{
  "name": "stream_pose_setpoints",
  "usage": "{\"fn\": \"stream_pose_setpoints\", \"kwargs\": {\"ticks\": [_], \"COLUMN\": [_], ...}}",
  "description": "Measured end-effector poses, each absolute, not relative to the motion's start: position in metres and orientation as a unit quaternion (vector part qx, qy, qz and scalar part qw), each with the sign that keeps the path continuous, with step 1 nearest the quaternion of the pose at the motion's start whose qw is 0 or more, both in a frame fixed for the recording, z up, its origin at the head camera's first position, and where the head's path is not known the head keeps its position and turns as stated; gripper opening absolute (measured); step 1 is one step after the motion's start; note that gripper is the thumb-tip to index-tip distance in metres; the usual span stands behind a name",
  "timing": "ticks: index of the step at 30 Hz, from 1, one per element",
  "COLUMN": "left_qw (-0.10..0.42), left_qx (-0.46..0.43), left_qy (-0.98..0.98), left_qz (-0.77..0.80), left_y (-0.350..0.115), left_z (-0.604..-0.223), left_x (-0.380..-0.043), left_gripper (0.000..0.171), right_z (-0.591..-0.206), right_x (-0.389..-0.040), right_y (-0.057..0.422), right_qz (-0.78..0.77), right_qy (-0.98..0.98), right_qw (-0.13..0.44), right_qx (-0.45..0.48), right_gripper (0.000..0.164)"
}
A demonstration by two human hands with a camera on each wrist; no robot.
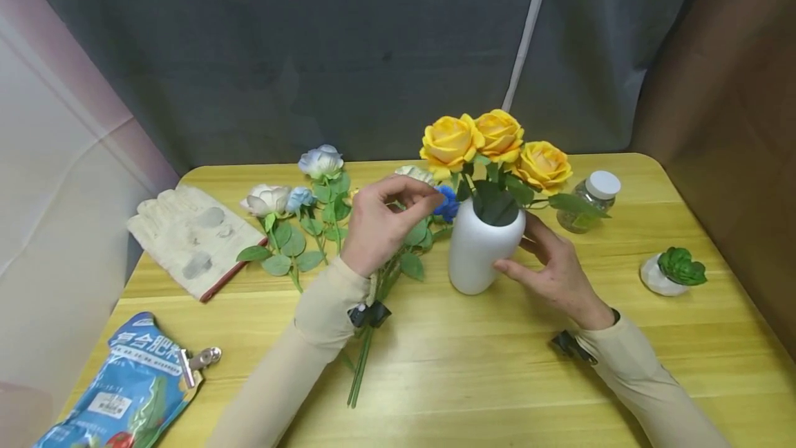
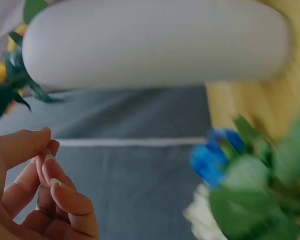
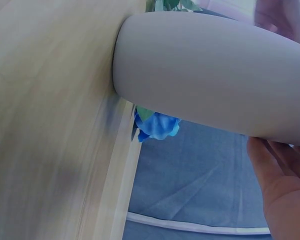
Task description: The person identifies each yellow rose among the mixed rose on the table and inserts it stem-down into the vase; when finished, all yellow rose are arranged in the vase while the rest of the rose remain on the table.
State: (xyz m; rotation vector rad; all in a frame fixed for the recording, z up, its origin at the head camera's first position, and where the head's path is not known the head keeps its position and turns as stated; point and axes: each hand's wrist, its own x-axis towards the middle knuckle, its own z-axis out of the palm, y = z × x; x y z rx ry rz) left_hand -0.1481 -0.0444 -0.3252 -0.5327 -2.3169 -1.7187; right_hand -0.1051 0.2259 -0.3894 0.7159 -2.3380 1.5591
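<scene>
I count three yellow roses standing in one smooth, rounded white vase, right of the frame's centre. The right hand has its fingers curled round the vase's side; the left hand hangs just left of the rim, its fingertips drawn narrowly together. One succulent in a faceted white pot sits near the right edge of the wood-grained desk, and a cloth glove pokes past the left edge.

I worked in a curtained booth, dark cloth hung behind my wooden table, pale cloth on its left.
</scene>
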Motion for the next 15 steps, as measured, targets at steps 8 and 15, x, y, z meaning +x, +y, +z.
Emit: {"fn": "stream_pose_setpoints", "kwargs": {"ticks": [8,15], "left_qw": [0.118,0.114], "left_qx": [-0.134,-0.117], "left_qy": [-0.868,-0.916], "left_qz": [-0.464,-0.366], "left_y": [-0.099,-0.137], "left_z": [-0.36,-0.39], "left_x": [-0.15,-0.144], "left_gripper": [0.008,0.011], "right_z": [-0.39,-0.389], "right_x": [-0.105,-0.105], "right_y": [0.226,0.226], "right_qz": [0.531,0.53], "right_qy": [-0.805,-0.805], "right_qw": [0.118,0.115], "right_qx": [0.239,0.24], "right_gripper": [0.076,0.076]}}
